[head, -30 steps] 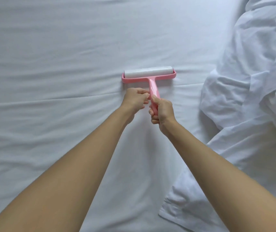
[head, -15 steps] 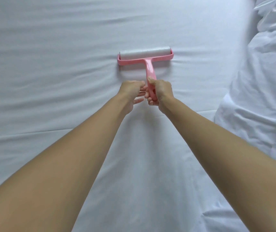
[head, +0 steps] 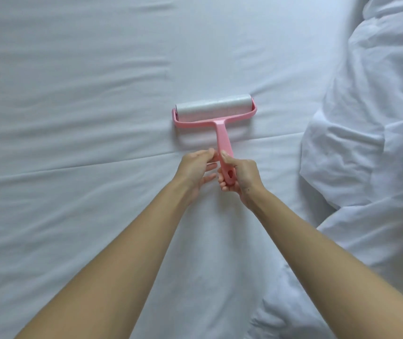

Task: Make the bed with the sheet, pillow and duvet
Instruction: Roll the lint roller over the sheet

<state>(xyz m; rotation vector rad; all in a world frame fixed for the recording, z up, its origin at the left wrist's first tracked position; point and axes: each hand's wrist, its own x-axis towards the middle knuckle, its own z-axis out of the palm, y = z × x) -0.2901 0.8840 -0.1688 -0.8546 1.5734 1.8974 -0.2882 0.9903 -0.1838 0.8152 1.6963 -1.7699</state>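
**Item: sheet** (head: 73,167). White, spread flat over the bed and filling most of the frame. It carries shallow ripples at upper left and one long crease running across the middle.
- Handling: judged soft, light and limp. It likely shifts and bunches under drag, so it is best taken at an edge or corner, none of which is in view.

**Item: duvet** (head: 371,123). White, heaped in crumpled folds along the right edge of the frame, lying on the sheet.
- Handling: judged bulky but light and yielding. It is best gathered by its corners or hem.

**Item: pillow.** Not in view.

**Item: lint roller** (head: 214,108). Pink frame with a pale drum, lying on the sheet just above the crease at mid-frame. Rigid and light. Its handle points toward the person.

**Hands.**
- Right hand (head: 243,176) is wrapped round the lower end of the handle.
- Left hand (head: 195,167) pinches the handle higher up with thumb and forefinger, its other fingers loosely out.

**Change from half a second ago.**
- The roller then lay well beyond the crease with both arms stretched further. It now sits back near the crease, lower in the frame.
- More of the duvet shows at right.
- Both hands keep their hold on the handle.
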